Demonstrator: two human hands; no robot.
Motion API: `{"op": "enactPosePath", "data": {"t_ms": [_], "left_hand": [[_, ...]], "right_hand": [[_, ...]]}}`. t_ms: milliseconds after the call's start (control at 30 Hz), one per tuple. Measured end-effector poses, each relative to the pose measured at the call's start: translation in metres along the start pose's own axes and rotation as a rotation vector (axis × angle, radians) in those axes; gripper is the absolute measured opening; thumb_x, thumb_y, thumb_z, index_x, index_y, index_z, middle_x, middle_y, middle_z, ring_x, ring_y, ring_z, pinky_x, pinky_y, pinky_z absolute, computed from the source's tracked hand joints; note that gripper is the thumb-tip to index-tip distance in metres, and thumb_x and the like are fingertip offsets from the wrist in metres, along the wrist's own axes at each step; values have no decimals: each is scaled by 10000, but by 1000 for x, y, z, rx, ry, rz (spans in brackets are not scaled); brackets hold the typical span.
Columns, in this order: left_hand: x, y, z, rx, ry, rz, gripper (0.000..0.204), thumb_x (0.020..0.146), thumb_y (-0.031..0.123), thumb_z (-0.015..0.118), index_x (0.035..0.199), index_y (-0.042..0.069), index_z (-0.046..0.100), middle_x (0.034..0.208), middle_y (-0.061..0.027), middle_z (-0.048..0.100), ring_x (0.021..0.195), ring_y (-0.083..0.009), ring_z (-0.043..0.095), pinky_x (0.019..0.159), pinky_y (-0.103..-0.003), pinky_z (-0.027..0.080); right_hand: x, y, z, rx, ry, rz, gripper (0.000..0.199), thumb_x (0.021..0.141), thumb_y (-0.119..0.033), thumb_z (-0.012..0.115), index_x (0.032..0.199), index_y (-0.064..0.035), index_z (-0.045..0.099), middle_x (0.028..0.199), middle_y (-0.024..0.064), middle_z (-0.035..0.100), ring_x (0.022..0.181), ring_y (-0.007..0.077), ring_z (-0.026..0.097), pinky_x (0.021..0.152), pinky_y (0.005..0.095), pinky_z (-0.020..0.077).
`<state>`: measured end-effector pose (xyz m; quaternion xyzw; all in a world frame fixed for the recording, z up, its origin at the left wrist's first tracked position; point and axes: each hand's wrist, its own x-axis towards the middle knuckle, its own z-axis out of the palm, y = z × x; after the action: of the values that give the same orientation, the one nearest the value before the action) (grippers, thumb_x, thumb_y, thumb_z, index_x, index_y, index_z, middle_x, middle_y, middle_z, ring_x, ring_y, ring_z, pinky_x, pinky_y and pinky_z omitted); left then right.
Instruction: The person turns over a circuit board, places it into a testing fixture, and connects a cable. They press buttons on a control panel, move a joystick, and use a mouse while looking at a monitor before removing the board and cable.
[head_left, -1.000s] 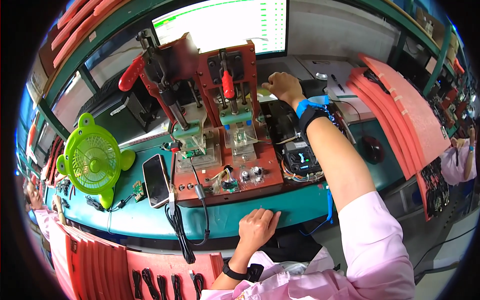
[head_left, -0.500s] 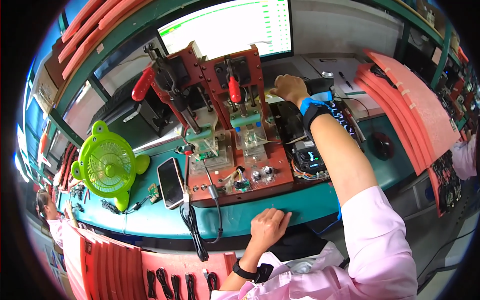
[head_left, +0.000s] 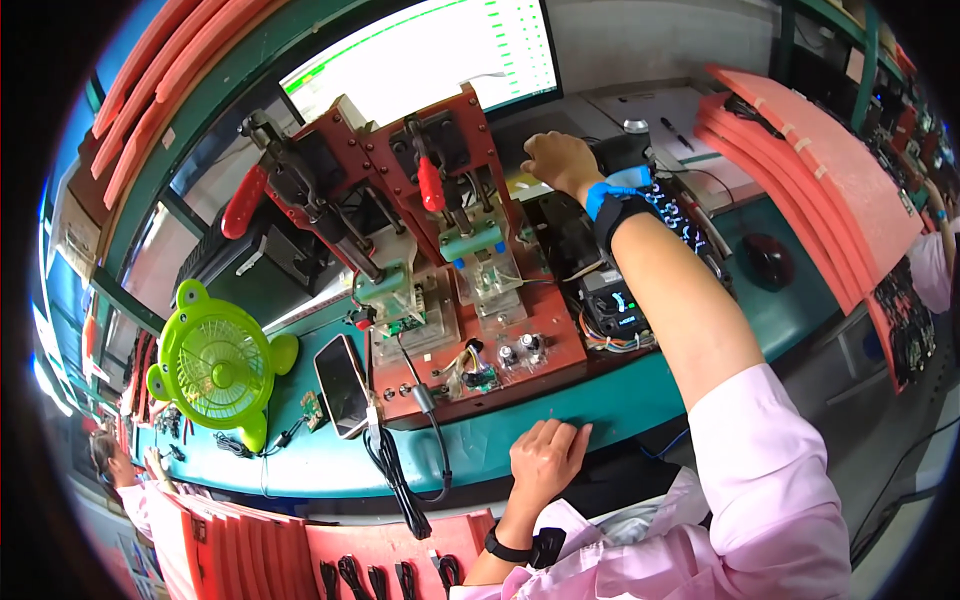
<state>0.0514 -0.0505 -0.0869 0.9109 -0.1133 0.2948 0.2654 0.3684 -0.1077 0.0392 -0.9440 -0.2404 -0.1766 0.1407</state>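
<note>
My right hand [head_left: 560,161], a blue band and a black strap at its wrist, reaches past the right side of a red test fixture [head_left: 540,345], below the monitor. Its fingers are curled; what they hold, if anything, is hidden. Loosely closed, my left hand [head_left: 548,455] rests at the front edge of the green table [head_left: 620,412] with nothing visible in it. The fixture carries two toggle clamps, one with a red handle [head_left: 429,183] and the other with a larger red handle [head_left: 244,203]. Under the clamps sit clear blocks with a green circuit board [head_left: 405,322].
A lit monitor [head_left: 430,65] stands behind. Left are a green frog-shaped fan [head_left: 215,370] and a phone [head_left: 342,385]; a black cable [head_left: 395,480] hangs over the edge. Right are instruments with a lit display [head_left: 620,300], a mouse [head_left: 767,260] and pink foam sheets [head_left: 800,190].
The view has tilted and shifted, so the fixture and monitor appear further left. My hands keep nearly the same pose, the right at the back and the left at the table edge.
</note>
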Motion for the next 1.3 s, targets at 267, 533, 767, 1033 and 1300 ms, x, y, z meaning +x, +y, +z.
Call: {"op": "enactPosePath", "data": {"t_ms": [267,533,767,1033,1300], "left_hand": [[3,-2,6,23,42,6,275,699,122,675,551,62,451,527,-74,450,471,-246,475,419,-340,365],[-1,-6,1,11,43,16,257,707,102,663,556,51,461,516,-85,437,467,-264,458,418,-362,333],[1,-3,7,-18,25,31,248,701,101,667,560,49,470,521,-81,443,470,-263,462,422,-353,346],[-1,0,0,10,23,-8,245,683,101,676,554,54,472,523,-76,457,472,-258,477,415,-344,358],[0,2,1,73,13,-6,263,670,98,685,542,59,458,517,-62,458,458,-241,475,401,-334,352]], "right_hand": [[12,29,-4,323,288,-101,256,736,-321,596,759,-66,608,765,148,618,763,314,594,675,425,447],[-86,189,-80,-523,150,-183,241,727,-227,608,894,-63,548,836,122,590,807,322,563,650,433,436],[-243,236,-22,-318,279,233,404,778,-274,585,1116,-66,511,1121,142,518,1037,317,480,861,378,399],[-256,229,-15,-71,383,173,257,774,-164,595,1013,-70,584,1104,138,534,993,332,495,827,377,419],[-259,229,-22,26,360,181,272,769,-140,600,1033,-76,586,1100,123,549,956,336,517,806,381,428]]}}
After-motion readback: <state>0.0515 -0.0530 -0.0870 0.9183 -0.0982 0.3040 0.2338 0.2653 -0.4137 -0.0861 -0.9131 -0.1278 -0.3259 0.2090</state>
